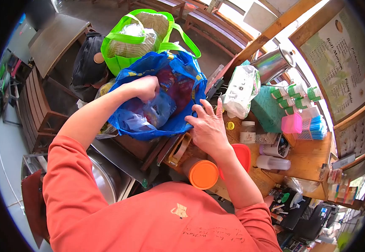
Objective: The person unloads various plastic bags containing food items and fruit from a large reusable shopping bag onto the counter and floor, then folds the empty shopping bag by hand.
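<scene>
1. The left hand [145, 88] is reaching into the open top of the blue bag [155, 134], upper center of the frame. Its fingers are curling inward and down over the bagged contents; whether they are closing on anything, I cannot tell.
2. The right hand [209, 129] is resting at the right edge of the blue bag, just right of the frame's center. Its fingers are spreading apart, and it is not clenching.
3. The blue bag is gaping open, showing a clear plastic bundle [136, 122] at its lower left and dark red packages [182, 90] toward its right.
4. A bright green bag [127, 64] is standing just above the blue bag, and a black backpack [89, 69] is leaning to its left.
5. A white plastic-wrapped pack [241, 90] is lying right of the blue bag, below a shiny metal container [272, 66].
6. An orange lid [203, 174] is showing below the right hand, while a pink container [291, 123] is sitting farther right, on the wooden counter [312, 161] side.
</scene>
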Demonstrator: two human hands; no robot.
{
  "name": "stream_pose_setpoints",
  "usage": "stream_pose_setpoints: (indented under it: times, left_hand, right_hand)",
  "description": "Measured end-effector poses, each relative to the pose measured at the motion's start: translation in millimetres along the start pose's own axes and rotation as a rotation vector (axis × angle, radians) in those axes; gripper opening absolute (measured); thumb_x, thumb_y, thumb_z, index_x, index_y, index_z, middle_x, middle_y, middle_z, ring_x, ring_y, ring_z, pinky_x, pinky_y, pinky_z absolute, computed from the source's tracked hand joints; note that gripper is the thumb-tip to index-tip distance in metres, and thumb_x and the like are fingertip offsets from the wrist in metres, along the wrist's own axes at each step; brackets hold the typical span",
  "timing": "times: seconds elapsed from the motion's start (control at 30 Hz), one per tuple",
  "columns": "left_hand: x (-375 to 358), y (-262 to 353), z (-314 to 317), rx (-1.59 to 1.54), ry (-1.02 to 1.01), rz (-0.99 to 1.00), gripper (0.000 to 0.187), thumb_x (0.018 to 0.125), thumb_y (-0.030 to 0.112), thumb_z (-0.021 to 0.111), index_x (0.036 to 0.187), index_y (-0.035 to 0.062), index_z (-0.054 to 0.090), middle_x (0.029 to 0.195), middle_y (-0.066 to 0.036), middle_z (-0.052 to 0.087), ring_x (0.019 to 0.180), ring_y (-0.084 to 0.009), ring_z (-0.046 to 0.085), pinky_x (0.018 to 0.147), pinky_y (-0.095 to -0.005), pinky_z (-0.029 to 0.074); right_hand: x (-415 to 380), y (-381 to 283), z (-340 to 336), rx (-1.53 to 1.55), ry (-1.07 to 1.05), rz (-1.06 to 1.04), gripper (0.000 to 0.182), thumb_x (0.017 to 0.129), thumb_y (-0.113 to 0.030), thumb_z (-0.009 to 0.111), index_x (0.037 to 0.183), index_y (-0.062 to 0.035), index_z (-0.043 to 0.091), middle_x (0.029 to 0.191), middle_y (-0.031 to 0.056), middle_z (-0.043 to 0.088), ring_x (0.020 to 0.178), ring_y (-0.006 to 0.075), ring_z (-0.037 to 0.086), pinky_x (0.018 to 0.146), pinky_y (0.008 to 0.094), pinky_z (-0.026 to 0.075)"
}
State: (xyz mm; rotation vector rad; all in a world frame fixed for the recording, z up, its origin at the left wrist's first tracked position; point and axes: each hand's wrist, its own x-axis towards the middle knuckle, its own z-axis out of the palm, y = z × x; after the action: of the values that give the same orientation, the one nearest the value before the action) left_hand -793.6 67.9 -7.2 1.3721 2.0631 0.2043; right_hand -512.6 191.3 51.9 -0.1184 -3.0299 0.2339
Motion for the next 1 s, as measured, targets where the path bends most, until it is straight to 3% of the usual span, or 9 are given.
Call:
stream_pose_setpoints:
  times: [0.13,0.4,0.5,0.63,0.73,0.8,0.83,0.9,1.0]
  left_hand:
    - [-19.7,20.4,-11.0,-0.565,0.082,-0.103,0.013,0.093,0.001,0.063,0.1,-0.005,0.073,0.077,-0.009,0.069,0.067,-0.014,0.068,0.064,-0.0302,0.058]
    - [-63.0,66.4,-33.2,-0.889,0.231,0.079,0.016,0.097,0.01,0.067,0.089,-0.002,0.073,0.067,-0.004,0.067,0.059,-0.0107,0.064,0.057,-0.0255,0.049]
    - [-79.4,90.1,-59.4,-1.014,0.236,0.082,0.015,0.099,0.012,0.066,0.093,-0.0008,0.072,0.07,-0.005,0.068,0.06,-0.0134,0.066,0.061,-0.0259,0.053]
    - [-99.3,116.6,-83.0,-1.353,0.191,0.149,0.021,0.101,0.019,0.065,0.102,-0.0006,0.07,0.084,-0.009,0.071,0.067,-0.0169,0.071,0.065,-0.0283,0.057]
    - [-129.7,156.7,-101.1,-1.414,0.319,0.251,0.024,0.101,0.017,0.063,0.112,-0.0037,0.067,0.095,-0.015,0.073,0.075,-0.0192,0.072,0.075,-0.0341,0.059]
    - [-149.3,181.4,-109.2,-1.421,0.32,0.411,0.027,0.102,0.016,0.06,0.12,-0.0037,0.064,0.102,-0.019,0.073,0.086,-0.0248,0.074,0.083,-0.0396,0.06]
    - [-157.7,195.2,-113.6,-1.402,0.308,0.502,0.029,0.103,0.015,0.059,0.125,-0.0035,0.062,0.105,-0.023,0.073,0.094,-0.0297,0.075,0.087,-0.0437,0.061]
    - [-176.2,225.6,-116.3,-1.405,0.294,0.721,0.034,0.104,0.014,0.056,0.132,-0.0041,0.058,0.122,-0.03,0.066,0.11,-0.0339,0.071,0.096,-0.0449,0.058]
    - [-191.3,260.7,-125.6,-1.393,0.104,0.907,0.039,0.106,0.014,0.05,0.14,-0.005,0.051,0.145,-0.038,0.047,0.13,-0.0405,0.057,0.106,-0.0474,0.051]
  right_hand:
    - [-2.6,0.4,4.9,0.021,0.006,0.006,0.031,0.076,-0.013,0.073,0.106,-0.0179,0.076,0.13,0.0069,0.056,0.141,0.0315,0.041,0.122,0.0655,0.012]
    - [-7.9,1.0,6.0,0.105,0.053,0.013,0.031,0.075,-0.01,0.071,0.105,-0.0166,0.075,0.131,0.0076,0.055,0.144,0.0325,0.038,0.12,0.0675,0.016]
    - [-12.4,1.3,5.0,0.105,0.038,0.009,0.034,0.075,-0.012,0.071,0.109,-0.0158,0.073,0.135,0.0084,0.054,0.146,0.0338,0.035,0.12,0.0686,0.017]
    - [-17.6,-3.3,-0.4,0.073,-0.021,0.019,0.049,0.079,-0.032,0.071,0.123,-0.0095,0.067,0.149,0.013,0.048,0.15,0.0375,0.03,0.12,0.0695,0.015]
    - [-26.0,-12.7,-12.4,0.308,0.101,0.031,0.08,0.086,-0.056,0.07,0.134,0.006,0.053,0.154,0.0218,0.041,0.149,0.0421,0.029,0.121,0.0657,0.015]
    - [-32.0,-20.6,-22.1,0.458,0.289,0.081,0.091,0.086,-0.061,0.068,0.141,0.0077,0.045,0.15,0.0263,0.043,0.145,0.0434,0.034,0.122,0.0588,0.019]
    - [-35.0,-24.4,-32.2,0.534,0.414,0.094,0.085,0.084,-0.06,0.071,0.133,0.0066,0.05,0.146,0.0253,0.047,0.142,0.0418,0.038,0.118,0.0659,0.02]
    - [-50.3,-32.0,-54.4,0.61,0.631,0.125,0.071,0.082,-0.047,0.078,0.127,0.0029,0.054,0.131,0.0242,0.056,0.126,0.0426,0.052,0.117,0.0583,0.029]
    - [-85.0,-32.8,-82.8,0.637,0.872,0.154,0.045,0.087,-0.03,0.075,0.115,0.0003,0.059,0.119,0.02,0.062,0.119,0.0407,0.057,0.112,0.0601,0.034]
